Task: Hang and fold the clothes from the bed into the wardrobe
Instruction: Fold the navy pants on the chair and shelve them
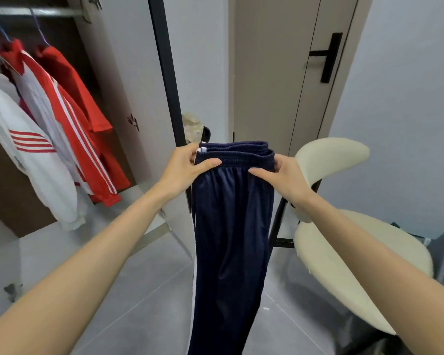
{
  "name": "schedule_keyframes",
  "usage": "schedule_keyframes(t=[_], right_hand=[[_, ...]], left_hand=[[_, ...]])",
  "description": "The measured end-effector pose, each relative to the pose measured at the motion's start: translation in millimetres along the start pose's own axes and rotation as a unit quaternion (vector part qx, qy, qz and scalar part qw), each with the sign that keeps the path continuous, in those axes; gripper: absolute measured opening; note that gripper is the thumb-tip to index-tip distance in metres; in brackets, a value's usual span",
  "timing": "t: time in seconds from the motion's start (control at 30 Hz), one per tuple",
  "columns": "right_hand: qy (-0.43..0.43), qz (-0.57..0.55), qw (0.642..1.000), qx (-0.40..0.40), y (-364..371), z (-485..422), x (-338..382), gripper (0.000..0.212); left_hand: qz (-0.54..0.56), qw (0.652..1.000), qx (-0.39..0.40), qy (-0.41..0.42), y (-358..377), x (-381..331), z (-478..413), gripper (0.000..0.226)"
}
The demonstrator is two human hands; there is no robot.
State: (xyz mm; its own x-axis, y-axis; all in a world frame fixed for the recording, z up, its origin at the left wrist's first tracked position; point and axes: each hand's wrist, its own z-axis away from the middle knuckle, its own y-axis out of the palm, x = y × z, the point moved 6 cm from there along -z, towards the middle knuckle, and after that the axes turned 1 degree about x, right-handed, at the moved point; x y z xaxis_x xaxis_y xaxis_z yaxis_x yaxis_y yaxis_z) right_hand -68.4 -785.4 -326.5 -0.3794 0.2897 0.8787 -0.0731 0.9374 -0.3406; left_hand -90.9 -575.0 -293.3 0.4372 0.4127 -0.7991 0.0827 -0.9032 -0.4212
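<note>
Your left hand (182, 167) pinches one end of the navy trousers' (231, 226) waistband, thumb across the front. Your right hand (282, 175) pinches the other end the same way. The trousers hang straight down, legs together. Left of the trousers, the open wardrobe (108, 73) holds a white jacket (23, 155), a red-and-white jacket (36, 98) and a red top (92, 111) hanging from its rail (36, 11). Right of the trousers stands a cream chair (344, 247).

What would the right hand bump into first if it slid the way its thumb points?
Probably the left hand: the thumb of the right hand points along the waistband of the navy trousers toward the left thumb, only cloth between.
</note>
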Motion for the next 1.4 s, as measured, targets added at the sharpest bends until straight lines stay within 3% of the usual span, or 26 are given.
schedule_keyframes(t=[0.1,0.17,0.27,0.33,0.43,0.63,0.8,0.93,1.0,1.23,1.4], right_hand=[[-0.036,0.049,0.997,-0.054,-6.4,-23.3,36.3,0.021],[-0.025,0.062,0.998,-0.022,-6.9,-40.4,65.5,0.018],[-0.048,0.096,0.994,0.018,-18.3,-70.2,115.4,0.015],[-0.059,0.161,0.982,0.081,-23.1,-86.8,145.1,0.013],[-0.003,0.208,0.965,0.161,-32.1,-100.0,164.6,0.018],[0.027,0.166,0.973,0.161,-59.0,-90.8,207.4,0.005],[0.036,0.139,0.983,0.112,-97.5,-66.7,228.1,0.012],[0.042,0.082,0.995,0.039,-132.1,-43.0,241.9,0.011],[0.06,0.082,0.995,0.004,-149.2,-30.4,243.8,0.009],[0.135,0.118,0.982,-0.058,-216.1,16.0,213.7,0.022],[0.176,0.141,0.971,-0.083,-265.3,33.9,173.0,0.024]], left_hand=[[-0.032,0.999,-0.02,0.003,-27.7,-21.1,-29.5,0.021],[-0.073,0.997,-0.039,-0.001,-47.9,-39.9,-45.7,0.025],[-0.044,0.995,-0.082,-0.018,-78.0,-67.5,-62.2,0.027],[-0.042,0.997,-0.054,-0.043,-89.9,-83.6,-70.9,0.03],[-0.033,0.994,0.029,-0.099,-100.6,-99.2,-79.3,0.035],[-0.117,0.988,0.081,-0.064,-116.3,-139.0,-106.7,0.043],[-0.048,0.993,0.107,0.001,-99.9,-183.6,-115.9,0.02],[0.093,0.982,0.163,-0.015,-66.8,-208.2,-126.5,0.019],[0.102,0.973,0.207,-0.017,-44.6,-216.9,-133.0,0.017],[0.044,0.903,0.428,-0.006,50.2,-229.7,-136.4,0.05],[0.054,0.882,0.469,-0.002,118.7,-229.3,-144.5,0.055]])
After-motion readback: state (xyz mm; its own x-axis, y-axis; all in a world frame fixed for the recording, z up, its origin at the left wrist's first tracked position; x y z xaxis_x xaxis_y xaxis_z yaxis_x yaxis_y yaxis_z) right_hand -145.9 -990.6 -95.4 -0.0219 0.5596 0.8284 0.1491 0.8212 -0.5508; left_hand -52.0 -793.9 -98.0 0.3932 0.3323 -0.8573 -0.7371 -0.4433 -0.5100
